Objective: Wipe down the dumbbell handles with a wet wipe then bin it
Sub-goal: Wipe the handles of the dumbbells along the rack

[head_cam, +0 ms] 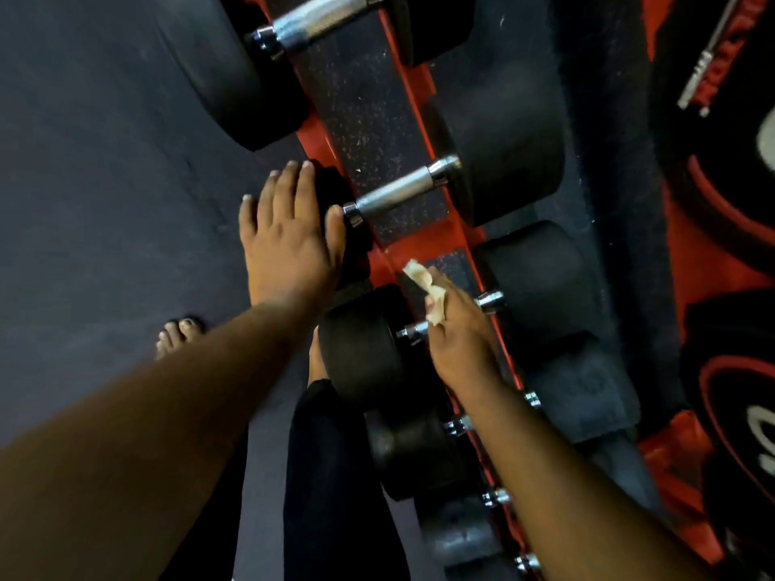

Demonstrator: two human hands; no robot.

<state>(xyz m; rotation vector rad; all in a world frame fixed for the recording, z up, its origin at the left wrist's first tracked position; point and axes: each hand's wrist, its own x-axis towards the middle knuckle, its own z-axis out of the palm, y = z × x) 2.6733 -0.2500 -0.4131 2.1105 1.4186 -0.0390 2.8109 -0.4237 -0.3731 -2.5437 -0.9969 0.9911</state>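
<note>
A row of black dumbbells lies on a red rack (388, 262) running up the middle of the view. My right hand (459, 329) grips a crumpled whitish wet wipe (425, 289) and is wrapped over the steel handle of one dumbbell, whose chrome collars (413, 331) show on either side of my fingers. My left hand (289, 232) rests flat, fingers straight, on the black head of the dumbbell just beyond, beside its bare steel handle (398, 192). A larger dumbbell with a knurled handle (318, 16) lies further up the rack.
Dark rubber gym floor (105, 161) fills the left side. My bare feet (180, 333) stand close to the rack. Black weight plates with red rims (734, 228) sit at the right. More small dumbbells (415, 450) continue down the rack under my right forearm.
</note>
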